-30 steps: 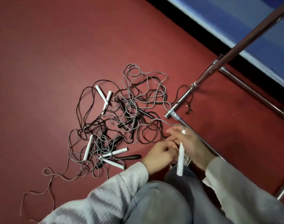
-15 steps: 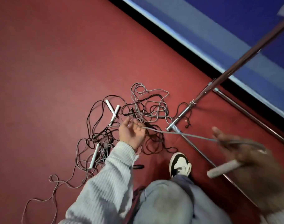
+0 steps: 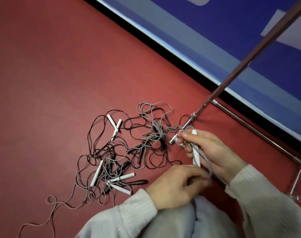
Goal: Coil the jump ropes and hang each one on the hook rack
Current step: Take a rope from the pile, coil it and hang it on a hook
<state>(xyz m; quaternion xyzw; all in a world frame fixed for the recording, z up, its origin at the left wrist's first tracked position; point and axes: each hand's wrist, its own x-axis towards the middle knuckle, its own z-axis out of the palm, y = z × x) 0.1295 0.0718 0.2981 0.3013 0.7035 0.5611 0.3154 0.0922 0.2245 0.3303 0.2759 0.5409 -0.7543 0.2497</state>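
Red flooring (image 3: 52, 74) fills most of my view, wide and bare to the left and top left. A black strip and a blue-and-white wall panel (image 3: 215, 31) close off the upper right. A chrome rack pole (image 3: 249, 60) slants down from the top right corner to its foot beside the tangle, and a second chrome rail (image 3: 259, 134) runs along the floor near the wall, so room on the right is tight.

I see the right hand (image 3: 213, 150) just right of the pole's foot, fingers curled round a white handle (image 3: 196, 152) that stands nearly upright in the palm, with grey cord (image 3: 206, 162) looping down from it. The left hand (image 3: 177, 184) sits below and to the left, close to the knee, its fingers bent together on that same grey cord; the fingertips are blurred, so I can't make out exactly how they pinch it. Pale knit sleeves (image 3: 129, 215) cover both forearms.

Left of the hands, the jump ropes (image 3: 129, 152) lie on the floor in one loose tangle of black and grey cords, with several white handles and a few black ones scattered through it. One grey strand (image 3: 50, 213) trails off toward the lower left corner.
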